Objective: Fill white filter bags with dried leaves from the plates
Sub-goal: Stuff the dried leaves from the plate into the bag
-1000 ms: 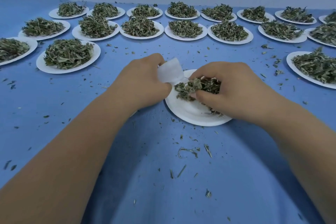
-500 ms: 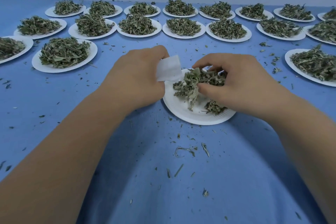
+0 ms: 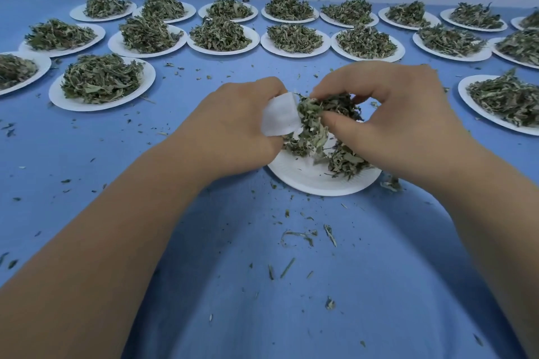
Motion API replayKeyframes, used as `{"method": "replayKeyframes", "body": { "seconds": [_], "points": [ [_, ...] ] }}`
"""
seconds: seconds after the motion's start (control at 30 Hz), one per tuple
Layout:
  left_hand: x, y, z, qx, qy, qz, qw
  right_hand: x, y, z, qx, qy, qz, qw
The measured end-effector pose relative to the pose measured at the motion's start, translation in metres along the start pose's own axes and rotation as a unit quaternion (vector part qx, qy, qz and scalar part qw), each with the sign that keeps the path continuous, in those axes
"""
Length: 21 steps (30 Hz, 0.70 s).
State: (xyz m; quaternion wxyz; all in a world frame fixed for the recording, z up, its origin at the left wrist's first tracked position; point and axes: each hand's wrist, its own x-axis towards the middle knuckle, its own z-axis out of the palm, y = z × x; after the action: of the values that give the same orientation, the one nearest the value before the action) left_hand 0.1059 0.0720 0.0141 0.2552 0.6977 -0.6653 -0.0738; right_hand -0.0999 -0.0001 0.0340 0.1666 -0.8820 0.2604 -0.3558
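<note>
My left hand (image 3: 233, 122) grips a small white filter bag (image 3: 279, 118) just above the left rim of the near white paper plate (image 3: 309, 181). My right hand (image 3: 399, 122) pinches a clump of dried green leaves (image 3: 313, 116) and holds it against the bag's right edge. A few leaves hang down from the clump. More dried leaves (image 3: 347, 163) lie on the plate under my right hand. The bag's opening is hidden by the leaves and my fingers.
Several white plates heaped with dried leaves stand in rows across the back of the blue cloth (image 3: 204, 285), among them one at the left (image 3: 102, 81) and one at the right edge (image 3: 504, 99). Leaf crumbs and stems (image 3: 297, 234) are scattered in front of the near plate.
My right hand lifted a clump of leaves off the plate and carried it left to the bag. My left hand stayed in place, still holding the bag.
</note>
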Motion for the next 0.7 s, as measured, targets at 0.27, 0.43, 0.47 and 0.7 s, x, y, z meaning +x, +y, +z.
{"method": "replayKeyframes", "body": {
  "seconds": [0.27,0.43,0.47,0.7],
  "points": [
    [0.002,0.0,0.007,-0.01,0.012,-0.006,1.0,0.0,-0.004,0.001,0.014,-0.041,0.022,0.999],
    [0.0,0.006,0.009,0.0,0.015,0.035,0.999,0.0,-0.005,0.002,0.022,-0.029,0.036,0.999],
    [0.0,0.007,0.01,0.007,0.014,0.041,0.999,0.0,-0.006,0.002,0.027,-0.026,0.03,0.999],
    [-0.001,0.011,0.01,0.043,0.029,0.024,0.998,-0.001,-0.004,0.001,0.158,-0.092,0.074,0.98]
  ]
}}
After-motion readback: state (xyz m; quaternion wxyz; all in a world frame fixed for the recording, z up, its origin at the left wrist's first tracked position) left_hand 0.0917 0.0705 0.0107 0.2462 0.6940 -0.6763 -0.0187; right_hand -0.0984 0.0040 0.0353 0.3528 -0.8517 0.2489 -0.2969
